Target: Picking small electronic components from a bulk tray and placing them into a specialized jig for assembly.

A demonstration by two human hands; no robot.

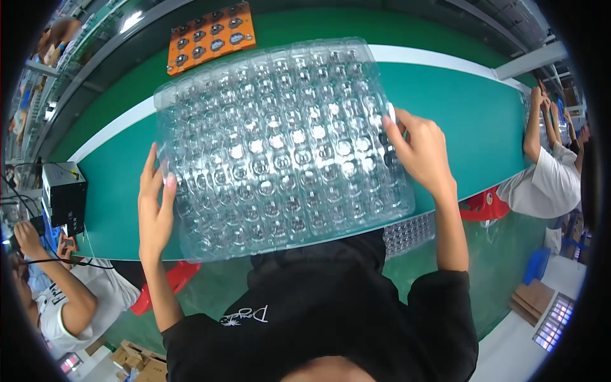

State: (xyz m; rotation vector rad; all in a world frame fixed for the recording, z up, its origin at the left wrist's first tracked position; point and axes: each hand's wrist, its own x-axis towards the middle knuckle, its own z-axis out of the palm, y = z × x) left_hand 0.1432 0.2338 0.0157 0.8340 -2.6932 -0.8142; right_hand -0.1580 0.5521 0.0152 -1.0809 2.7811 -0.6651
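Note:
A large clear plastic blister tray (280, 146) with rows of round pockets spans the space between my hands, above the green bench. My left hand (156, 204) grips its left edge, thumb on top and fingers along the side. At the opposite edge my right hand (420, 146) pinches the tray between thumb and fingers. Glare on the plastic makes it hard to tell whether the pockets hold anything. Beyond the tray's far left edge lies an orange fixture plate (212, 38) with rows of small metal parts.
The green bench top (464, 127) has a white rail along its far side. A black box-shaped device (63, 197) stands at the left end. Co-workers sit on both sides, near red stools (487, 204). Another pocketed tray (410, 235) is below the bench edge by my lap.

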